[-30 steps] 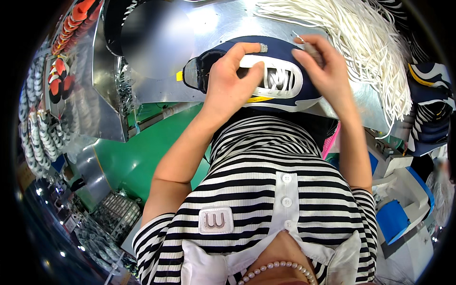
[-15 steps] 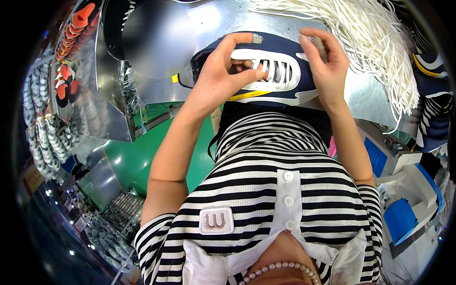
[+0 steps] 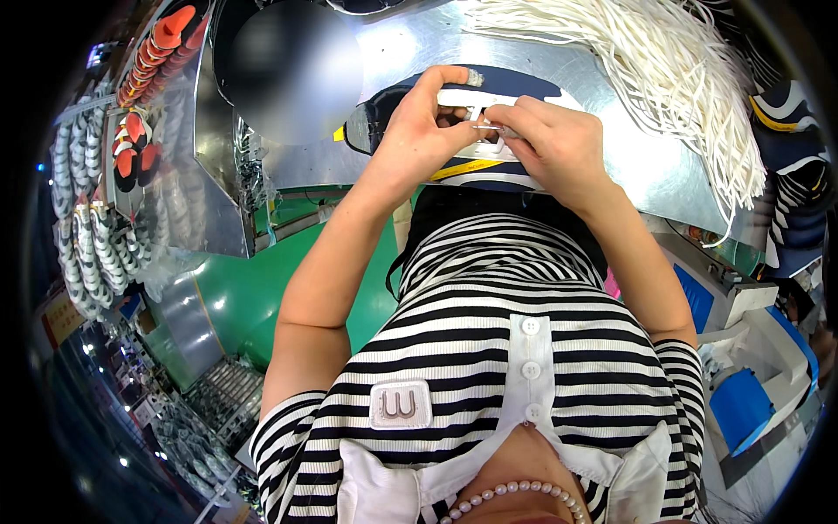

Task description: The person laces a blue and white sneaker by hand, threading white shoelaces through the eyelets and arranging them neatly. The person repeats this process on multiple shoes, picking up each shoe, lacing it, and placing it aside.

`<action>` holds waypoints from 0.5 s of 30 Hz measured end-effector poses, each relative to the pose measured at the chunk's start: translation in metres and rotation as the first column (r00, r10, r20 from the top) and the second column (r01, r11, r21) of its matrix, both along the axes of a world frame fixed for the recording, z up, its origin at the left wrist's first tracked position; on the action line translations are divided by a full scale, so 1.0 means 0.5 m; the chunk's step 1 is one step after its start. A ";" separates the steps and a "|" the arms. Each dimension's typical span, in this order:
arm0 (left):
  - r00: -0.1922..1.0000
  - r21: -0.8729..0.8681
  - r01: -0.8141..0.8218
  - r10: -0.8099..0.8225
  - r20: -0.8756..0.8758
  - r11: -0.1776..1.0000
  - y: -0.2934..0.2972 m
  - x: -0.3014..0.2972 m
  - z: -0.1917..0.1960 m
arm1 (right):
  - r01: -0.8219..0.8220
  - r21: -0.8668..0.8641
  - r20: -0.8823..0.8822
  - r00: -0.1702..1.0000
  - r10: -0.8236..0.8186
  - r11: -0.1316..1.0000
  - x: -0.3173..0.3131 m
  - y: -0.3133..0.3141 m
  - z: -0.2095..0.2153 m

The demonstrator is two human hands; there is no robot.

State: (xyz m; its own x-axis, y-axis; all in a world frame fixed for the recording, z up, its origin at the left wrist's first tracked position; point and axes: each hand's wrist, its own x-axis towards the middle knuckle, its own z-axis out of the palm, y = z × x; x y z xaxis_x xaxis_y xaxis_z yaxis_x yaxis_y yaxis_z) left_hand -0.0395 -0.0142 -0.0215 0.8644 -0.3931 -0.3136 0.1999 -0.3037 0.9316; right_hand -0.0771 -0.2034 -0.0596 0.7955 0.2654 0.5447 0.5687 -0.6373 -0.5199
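Observation:
A navy shoe upper [image 3: 515, 81] with a white lacing panel and a yellow stripe lies crosswise on the metal tabletop in front of me. My left hand [image 3: 419, 135] is closed around its left part, the forefinger along the far side and the thumb over the lacing. Wrapping covers the tip of that forefinger. From the right, my right hand [image 3: 559, 144] comes down over the lacing. Its thumb and forefinger pinch a thin white shoelace [image 3: 489, 128] close to my left thumb. The right hand hides most of the lace rows.
Loose white laces [image 3: 663, 96] are heaped along the table's far right. More navy shoe uppers [image 3: 790, 131] stack beyond them. Orange and black shoe parts [image 3: 157, 52] hang at left. A blue and white machine [image 3: 742, 406] stands lower right. A blurred disc [image 3: 292, 74] covers the upper left.
My right hand has moved left and down from beside the shoe onto the lacing, its fingers closing on the lace. The left hand keeps its hold, shifted slightly right with the shoe.

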 end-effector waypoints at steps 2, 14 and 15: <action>0.999 -0.032 0.048 -0.048 0.008 0.998 0.001 -0.002 0.004 | -0.029 -0.043 0.026 0.999 0.030 0.999 0.003 -0.005 0.004; 0.992 0.040 -0.061 0.056 0.117 0.997 -0.044 0.050 -0.008 | -0.243 0.395 -0.121 0.942 0.313 0.886 -0.057 0.020 0.044; 0.992 0.046 -0.053 0.047 0.121 0.998 -0.044 0.054 -0.007 | -0.220 0.369 -0.109 0.955 0.277 0.903 -0.054 0.021 0.037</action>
State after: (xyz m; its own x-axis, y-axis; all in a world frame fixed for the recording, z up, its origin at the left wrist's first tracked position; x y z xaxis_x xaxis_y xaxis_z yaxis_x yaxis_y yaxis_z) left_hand -0.0125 -0.0363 -0.0249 0.9151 -0.3349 -0.2246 0.1040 -0.3420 0.9339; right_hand -0.1041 -0.1931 -0.0410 0.8100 0.2814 0.5144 0.5792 -0.2476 -0.7766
